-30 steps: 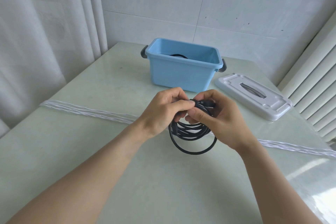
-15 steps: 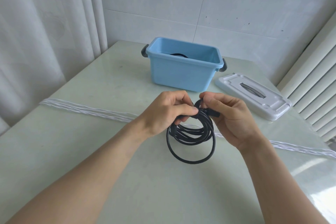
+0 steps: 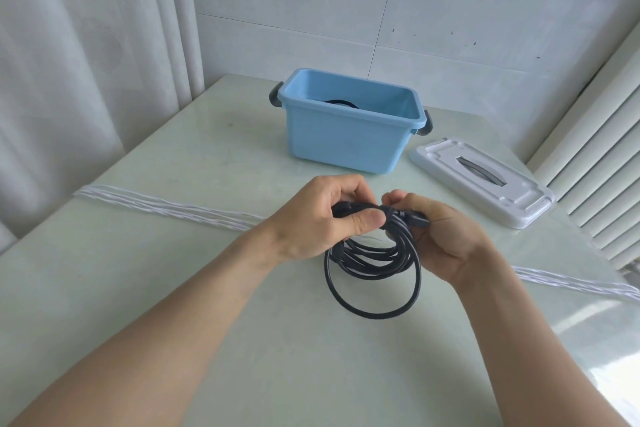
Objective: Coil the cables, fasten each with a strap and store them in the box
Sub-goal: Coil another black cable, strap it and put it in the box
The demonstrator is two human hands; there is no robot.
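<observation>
Pale table [image 3: 173, 288]; black cable [image 3: 374, 274], several loops, both hands' grip [image 3: 322, 218] [image 3: 440, 239] closed on top.

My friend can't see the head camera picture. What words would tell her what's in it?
Two hands, left hand and right hand, hold a coiled black cable above a pale table. Behind stand an open blue box and its white lid.

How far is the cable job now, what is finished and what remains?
Done: one dark coil already lies in the blue box. In hand: the left hand and right hand hold the top of a black coiled cable; whether its strap is fastened cannot be seen. Left: put it in the box; the white lid lies beside it.
</observation>
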